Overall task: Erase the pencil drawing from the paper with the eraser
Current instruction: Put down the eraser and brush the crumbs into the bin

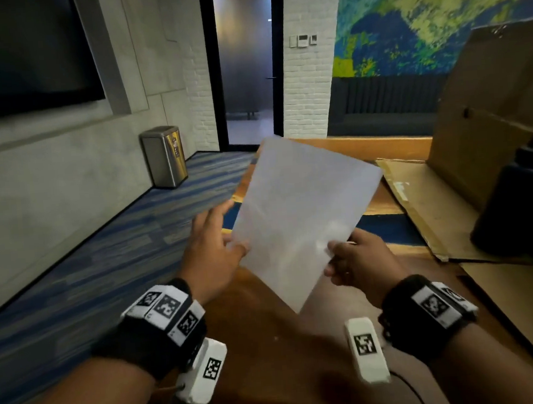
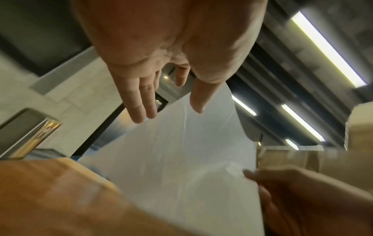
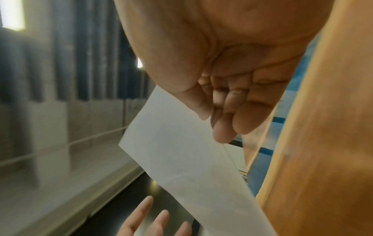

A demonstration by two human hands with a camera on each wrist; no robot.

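Note:
A white sheet of paper (image 1: 301, 212) is held tilted in the air above the wooden table (image 1: 270, 345). My right hand (image 1: 343, 256) pinches its lower right edge between thumb and curled fingers, as the right wrist view shows (image 3: 214, 126). At the sheet's left edge my left hand (image 1: 226, 233) has straight, spread fingers, and its thumb lies at the paper's lower left corner. From the left wrist the paper (image 2: 181, 159) looks blank. No pencil marks can be made out through the blur. No eraser is in any view.
A large cardboard box (image 1: 490, 104) stands at the right on a flattened cardboard sheet (image 1: 435, 214), with a dark bulky object (image 1: 520, 207) in front of it. A steel bin (image 1: 164, 157) stands by the left wall. Blue carpet lies left of the table.

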